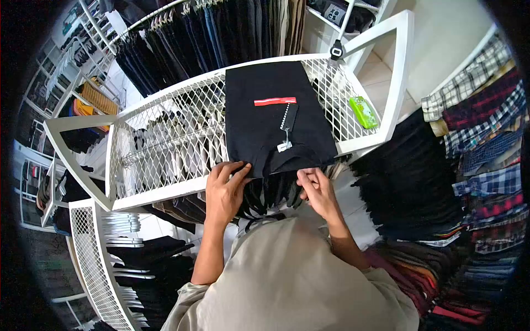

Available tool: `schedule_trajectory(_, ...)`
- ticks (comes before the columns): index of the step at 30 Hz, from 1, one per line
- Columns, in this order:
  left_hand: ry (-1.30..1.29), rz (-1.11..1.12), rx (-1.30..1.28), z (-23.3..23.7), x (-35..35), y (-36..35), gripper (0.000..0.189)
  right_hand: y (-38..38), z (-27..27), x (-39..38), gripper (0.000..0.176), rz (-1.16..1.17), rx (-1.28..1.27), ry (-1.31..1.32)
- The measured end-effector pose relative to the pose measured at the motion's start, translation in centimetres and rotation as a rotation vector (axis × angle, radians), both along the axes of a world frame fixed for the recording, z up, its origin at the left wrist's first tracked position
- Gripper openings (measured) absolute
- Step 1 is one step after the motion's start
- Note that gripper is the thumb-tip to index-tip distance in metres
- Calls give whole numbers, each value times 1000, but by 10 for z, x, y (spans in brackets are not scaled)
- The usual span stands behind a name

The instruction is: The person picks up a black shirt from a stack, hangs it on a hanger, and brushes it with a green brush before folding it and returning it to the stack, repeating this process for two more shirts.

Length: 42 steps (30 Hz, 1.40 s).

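Note:
A folded black T-shirt [248, 121] lies over the white mesh rack top, its collar end toward me. A red printed stripe [275, 101] crosses its chest. A black hang tag [289, 117] and a small white label [284, 146] rest near the collar. My left hand [222, 190] grips the shirt's near left corner, thumb and fingers closed at the edge. At the near edge on the right, my right hand [317, 190] is closed with its fingers curled against the collar side; the fingertips are partly hidden.
The white mesh rack [165, 135] has raised end frames. A green packet [363, 112] lies on its right end; a black watch-like device [336, 51] sits at the far rail. Hanging trousers [204, 41] line the back. Plaid shirts [486, 149] hang right, white hangers [121, 223] left.

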State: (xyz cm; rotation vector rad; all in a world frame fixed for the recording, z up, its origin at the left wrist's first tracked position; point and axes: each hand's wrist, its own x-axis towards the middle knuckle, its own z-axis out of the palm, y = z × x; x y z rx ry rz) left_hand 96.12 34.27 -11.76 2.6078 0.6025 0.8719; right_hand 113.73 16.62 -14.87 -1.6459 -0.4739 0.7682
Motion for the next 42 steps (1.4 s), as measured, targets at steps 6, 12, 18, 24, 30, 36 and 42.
schedule_trajectory(6, -20, -37, 86, -7, 4, 3, 33, 15, -18, 12, 63, -34, 29, 231)
schedule_trajectory(12, 2, 3, 135, 2, 9, -27, 36, 3, -15, 4, 66, 21, 190, 420)
schedule_trajectory(18, -40, -256, -324, 16, 19, -91, 10, -14, -23, -12, 71, -112, 307, 267)
schedule_trajectory(24, -46, 287, -11, 28, 50, 35, 26, -32, -15, 2, 76, -117, 203, 61)
schedule_trajectory(30, 141, 449, 157, -9, 64, 114, 32, -31, -15, -1, 81, -57, 217, -29)
schedule_trajectory(36, 6, 484, -104, 10, 34, 98, 31, -31, -21, 13, 84, -15, 202, -265)
schedule_trajectory(42, -247, 419, -675, 4, -59, 61, 31, 8, 23, 83, 68, 241, 229, -162)
